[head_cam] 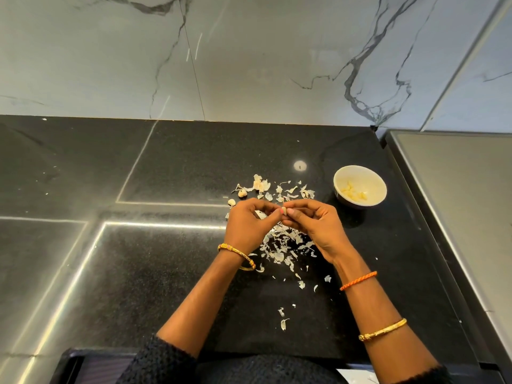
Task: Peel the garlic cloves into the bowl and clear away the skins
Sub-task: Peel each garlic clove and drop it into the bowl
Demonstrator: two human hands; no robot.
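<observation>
Centrally in the frame, left hand (248, 220) and right hand (313, 220) meet fingertip to fingertip, both pinching one clove (283, 210) between them above the desk (166, 273). Small, firm and probably slippery, it wants gripping at its ends. Papery skins (282, 245) lie beneath; the bowl (359, 187) sits right.
</observation>
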